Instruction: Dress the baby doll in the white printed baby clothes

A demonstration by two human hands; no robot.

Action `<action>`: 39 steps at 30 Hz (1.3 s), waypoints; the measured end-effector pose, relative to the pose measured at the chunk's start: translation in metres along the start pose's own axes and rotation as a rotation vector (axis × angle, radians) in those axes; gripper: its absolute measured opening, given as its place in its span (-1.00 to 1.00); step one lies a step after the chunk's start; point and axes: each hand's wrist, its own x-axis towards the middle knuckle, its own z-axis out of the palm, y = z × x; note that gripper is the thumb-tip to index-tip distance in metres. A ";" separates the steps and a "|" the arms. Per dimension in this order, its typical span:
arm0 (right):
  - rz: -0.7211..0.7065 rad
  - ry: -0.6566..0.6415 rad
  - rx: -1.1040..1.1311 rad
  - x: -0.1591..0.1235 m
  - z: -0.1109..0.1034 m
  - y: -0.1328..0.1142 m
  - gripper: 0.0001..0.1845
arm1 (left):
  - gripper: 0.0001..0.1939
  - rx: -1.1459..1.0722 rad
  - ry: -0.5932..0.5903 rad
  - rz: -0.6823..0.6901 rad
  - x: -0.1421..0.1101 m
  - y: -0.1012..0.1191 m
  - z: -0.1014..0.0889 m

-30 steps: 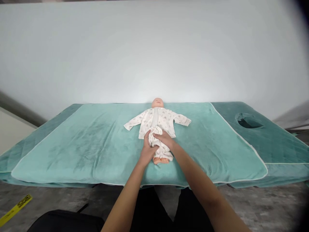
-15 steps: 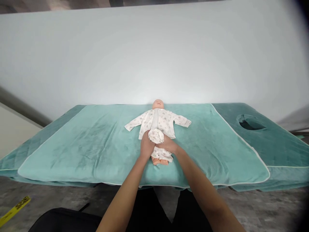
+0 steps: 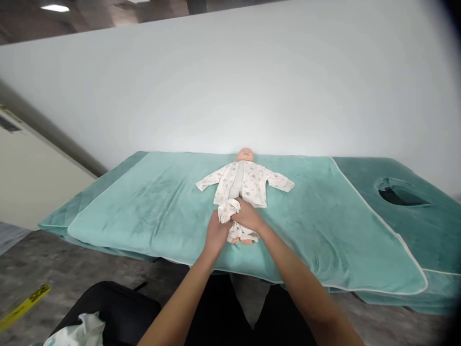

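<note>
A baby doll (image 3: 245,154) lies on its back with its head toward the wall. Its patterned white jacket (image 3: 256,186) is spread with both sleeves out and hangs open down the front. Around the doll's legs are matching baby pants (image 3: 228,211), bunched at the upper end, and its feet (image 3: 242,240) poke out below. My left hand (image 3: 216,232) is closed on the near left side of the bunched cloth. Opposite it, my right hand (image 3: 248,214) grips the cloth from the right, its fingers over the doll's middle. The doll's hips are hidden.
The doll rests on a green padded bed (image 3: 144,211) with a face hole (image 3: 401,192) at its right end. A white wall (image 3: 234,86) stands behind. At lower left, a black seat (image 3: 115,302) bears a crumpled pale cloth (image 3: 81,331).
The round bundle of pants fabric has loosened and shifted slightly to the left of the doll's middle. My right hand has come up over it. The camera view has turned left.
</note>
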 end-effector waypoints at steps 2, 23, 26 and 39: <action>-0.064 -0.101 -0.086 -0.003 -0.004 -0.006 -0.49 | -0.57 -0.094 0.014 -0.036 -0.028 -0.005 0.001; -0.153 -0.036 -0.208 -0.024 0.008 0.009 -0.31 | -0.56 -0.221 -0.098 -0.505 -0.061 -0.020 -0.007; -0.180 0.065 -0.155 -0.025 0.014 0.015 -0.33 | -0.59 -0.313 -0.139 -0.542 -0.063 -0.014 -0.006; 0.092 0.025 -0.156 -0.028 0.008 -0.014 -0.26 | -0.70 -0.546 0.226 -0.503 -0.063 -0.015 0.026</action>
